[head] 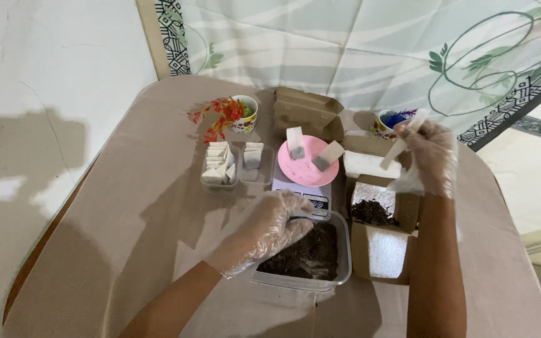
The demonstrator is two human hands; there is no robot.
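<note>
Both my hands wear clear plastic gloves. My left hand (269, 226) reaches into a clear rectangular container (343, 270) of dark loose material, its fingers curled over the contents; whether it grips any I cannot tell. My right hand (430, 153) is raised above an open foil-lined carton (380, 247) holding more dark material, and it pinches a small white paper sachet (401, 143). Between them sits a small scale (300, 194) with a pink plate (307, 169), on which two filled sachets (297, 144) lie.
Two clear trays (221, 164) hold several white sachets at the left. A cup with red artificial flowers (236, 114) and a cup with blue ones (386, 122) stand at the back beside a brown cardboard box (308, 111). A tan cloth (126, 238) covers the round table.
</note>
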